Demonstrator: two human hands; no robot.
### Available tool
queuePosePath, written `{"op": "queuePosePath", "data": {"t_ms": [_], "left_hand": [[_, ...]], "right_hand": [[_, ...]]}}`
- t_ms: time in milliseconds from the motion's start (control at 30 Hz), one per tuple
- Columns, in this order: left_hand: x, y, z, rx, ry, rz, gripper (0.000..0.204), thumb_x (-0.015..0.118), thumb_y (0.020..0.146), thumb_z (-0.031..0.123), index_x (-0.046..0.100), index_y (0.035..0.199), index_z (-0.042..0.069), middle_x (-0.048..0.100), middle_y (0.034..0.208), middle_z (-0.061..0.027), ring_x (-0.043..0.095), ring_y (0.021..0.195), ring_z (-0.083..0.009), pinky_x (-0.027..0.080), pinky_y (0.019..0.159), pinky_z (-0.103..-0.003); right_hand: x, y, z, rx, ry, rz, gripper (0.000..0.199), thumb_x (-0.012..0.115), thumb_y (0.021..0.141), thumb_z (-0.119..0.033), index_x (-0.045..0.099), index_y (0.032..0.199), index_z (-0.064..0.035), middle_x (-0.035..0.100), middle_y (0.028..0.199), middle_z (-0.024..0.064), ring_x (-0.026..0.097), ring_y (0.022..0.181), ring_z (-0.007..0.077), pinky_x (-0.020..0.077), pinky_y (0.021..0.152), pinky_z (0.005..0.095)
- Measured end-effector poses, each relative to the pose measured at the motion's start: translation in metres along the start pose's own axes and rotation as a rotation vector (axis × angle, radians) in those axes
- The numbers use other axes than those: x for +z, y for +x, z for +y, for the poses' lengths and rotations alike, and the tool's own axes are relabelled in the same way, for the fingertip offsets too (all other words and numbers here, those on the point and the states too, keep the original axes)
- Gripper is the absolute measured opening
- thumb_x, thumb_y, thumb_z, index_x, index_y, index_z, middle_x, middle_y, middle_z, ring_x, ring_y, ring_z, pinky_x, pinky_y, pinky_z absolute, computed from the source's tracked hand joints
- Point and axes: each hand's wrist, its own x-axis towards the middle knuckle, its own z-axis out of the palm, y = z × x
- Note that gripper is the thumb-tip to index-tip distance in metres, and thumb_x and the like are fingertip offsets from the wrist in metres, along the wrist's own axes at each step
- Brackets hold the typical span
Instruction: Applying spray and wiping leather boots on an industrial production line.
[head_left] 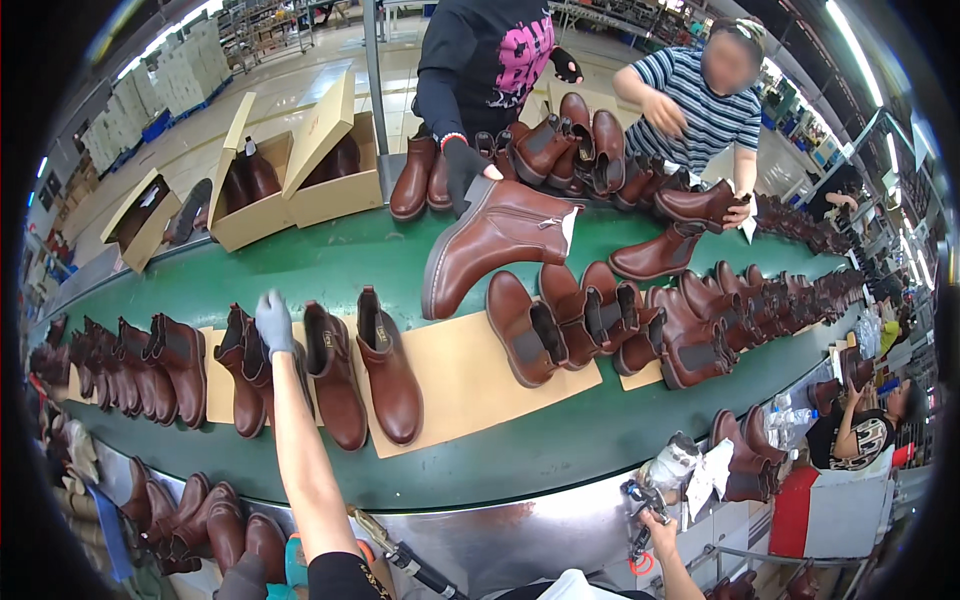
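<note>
At nine o'clock on the green belt (420, 255), the gloved left hand (272, 322) closes over a brown boot (245, 372) top on the cardboard sheet (470, 375); steadying its shaft seems wise. Toward five o'clock, the right hand (655, 528) clasps a tool (640, 505).

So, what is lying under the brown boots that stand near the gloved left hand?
A tan cardboard sheet lies under those brown boots, on the green conveyor belt. The left hand touches one boot top. What is beneath the sheet is covered.
</note>
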Motion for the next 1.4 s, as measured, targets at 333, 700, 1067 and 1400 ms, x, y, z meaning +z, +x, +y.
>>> {"op": "queuePosePath", "data": {"t_ms": [333, 700, 1067, 1400], "left_hand": [[0.152, -0.144, 0.283, -0.515, -1.031, -1.233, 0.066, 0.049, 0.094, 0.053, 0.047, 0.132, 0.001, 0.059, 0.120, -0.0123, 0.060, 0.103, -0.0231, 0.046, 0.091, -0.032], [0.144, -0.295, 0.280, 0.021, -0.942, -0.936, 0.086, 0.084, 0.068, 0.014, 0.036, 0.137, -0.002, 0.053, 0.128, -0.0145, 0.054, 0.116, -0.0219, 0.044, 0.099, -0.035], [0.072, -0.473, 0.279, -0.061, -0.625, -0.602, 0.097, 0.086, 0.064, 0.018, 0.026, 0.138, 0.000, 0.046, 0.129, -0.0166, 0.050, 0.117, -0.0255, 0.043, 0.098, -0.038], [0.026, -0.532, 0.279, -0.149, -0.723, -0.478, 0.095, 0.080, 0.068, 0.009, 0.021, 0.142, 0.004, 0.036, 0.133, -0.0141, 0.043, 0.122, -0.0245, 0.043, 0.099, -0.037]], "right_hand": [[0.000, -0.005, -0.011, 0.009, 0.069, -0.018, 0.016, 0.072, 0.083, -0.008, 0.069, 0.092, 0.0043, 0.067, 0.082, 0.0065, 0.064, 0.070, 0.0145, 0.0545, 0.068, 0.0289], [-0.004, -0.016, -0.015, -0.013, 0.108, -0.032, 0.021, 0.072, 0.084, -0.016, 0.067, 0.095, 0.0024, 0.066, 0.083, 0.0051, 0.061, 0.072, 0.0122, 0.0503, 0.066, 0.0274], [0.025, -0.065, -0.137, -0.715, -0.323, 0.197, 0.056, 0.074, 0.079, -0.010, 0.049, 0.128, 0.0014, 0.053, 0.122, 0.0160, 0.054, 0.109, 0.0282, 0.0440, 0.092, 0.0369], [0.177, -0.057, -0.224, -0.382, 0.139, -0.446, 0.117, 0.075, 0.072, -0.054, 0.012, 0.146, 0.0115, 0.030, 0.144, 0.0308, 0.033, 0.136, 0.0367, 0.0296, 0.110, 0.0402]]}}
